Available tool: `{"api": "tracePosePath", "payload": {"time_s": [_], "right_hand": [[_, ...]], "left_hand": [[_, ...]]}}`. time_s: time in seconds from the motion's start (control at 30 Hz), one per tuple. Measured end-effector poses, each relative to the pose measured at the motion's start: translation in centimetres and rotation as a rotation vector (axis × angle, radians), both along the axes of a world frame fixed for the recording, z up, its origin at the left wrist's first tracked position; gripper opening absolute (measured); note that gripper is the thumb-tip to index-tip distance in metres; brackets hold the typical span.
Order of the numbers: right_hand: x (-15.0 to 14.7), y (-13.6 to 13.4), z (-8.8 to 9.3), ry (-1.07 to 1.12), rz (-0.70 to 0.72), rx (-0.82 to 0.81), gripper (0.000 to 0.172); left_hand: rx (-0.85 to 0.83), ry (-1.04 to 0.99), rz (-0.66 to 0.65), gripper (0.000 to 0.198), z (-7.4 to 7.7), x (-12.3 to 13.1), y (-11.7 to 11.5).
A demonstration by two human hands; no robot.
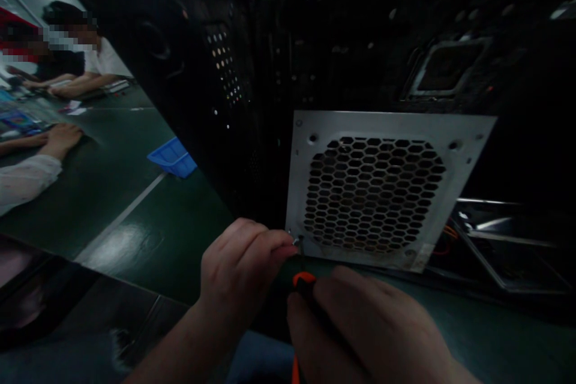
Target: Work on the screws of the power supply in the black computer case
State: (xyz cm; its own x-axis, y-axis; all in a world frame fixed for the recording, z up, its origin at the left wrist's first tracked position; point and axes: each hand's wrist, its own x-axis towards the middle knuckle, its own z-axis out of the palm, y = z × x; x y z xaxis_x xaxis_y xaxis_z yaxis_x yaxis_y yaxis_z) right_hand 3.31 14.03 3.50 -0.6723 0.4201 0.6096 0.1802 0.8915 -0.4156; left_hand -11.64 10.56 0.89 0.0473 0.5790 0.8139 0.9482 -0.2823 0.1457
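The right grip [369, 321] is clasping a screwdriver [305, 279] while the left grip [240, 258] is pinching perhaps a screw [296, 242], steadying it against the metal panel [387, 126].

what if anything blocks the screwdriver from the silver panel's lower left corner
Nothing visible does: the screwdriver in the right hand points up at that corner of the silver panel, with the left hand close beside its tip.
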Motion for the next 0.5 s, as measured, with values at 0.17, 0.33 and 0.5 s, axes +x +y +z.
{"api": "tracePosePath", "payload": {"time_s": [0.17, 0.33, 0.5], "right_hand": [[0.9, 0.4, -0.2, -0.043, 0.03, -0.052, 0.029], [0.7, 0.4, 0.5, -0.117, -0.001, -0.104, 0.028], [0.1, 0.5, 1.0, -0.113, -0.152, 0.023, 0.027]], "left_hand": [[0.002, 0.052, -0.041, 0.01, 0.2, -0.4, 0.3], [0.0, 0.049, -0.054, 0.012, 0.3, -0.6, 0.4], [-0.034, 0.049, -0.076, 0.01, 0.0, -0.9, 0.5]]}}
